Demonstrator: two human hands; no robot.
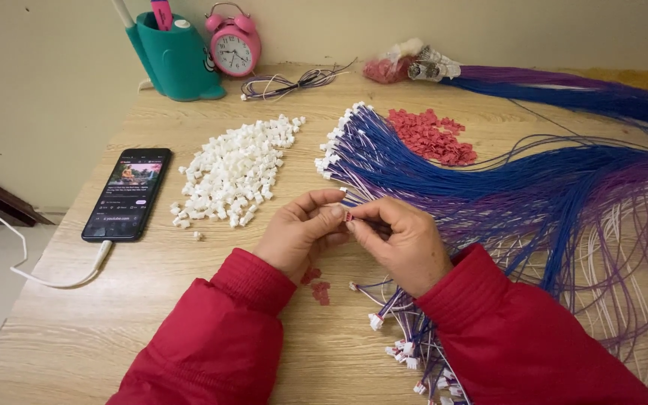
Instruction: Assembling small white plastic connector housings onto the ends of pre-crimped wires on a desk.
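My left hand (299, 234) and my right hand (403, 241) meet at the middle of the wooden table (99, 330), both in red sleeves. Between their fingertips they pinch a small red connector housing (349, 217) together with a thin wire end. A spread bundle of blue, purple and white wires with white plugs (414, 169) lies just beyond my hands. A pile of small white connector housings (238, 169) lies to the left, and a pile of red housings (433, 136) to the far right of it.
A phone (127, 193) with a lit screen lies at the left, on a white charging cable (46, 279). A teal pen holder (175, 58) and pink alarm clock (233, 45) stand at the back. Finished wires with white plugs (406, 341) lie under my right forearm. Two red housings (316, 285) lie near my left wrist.
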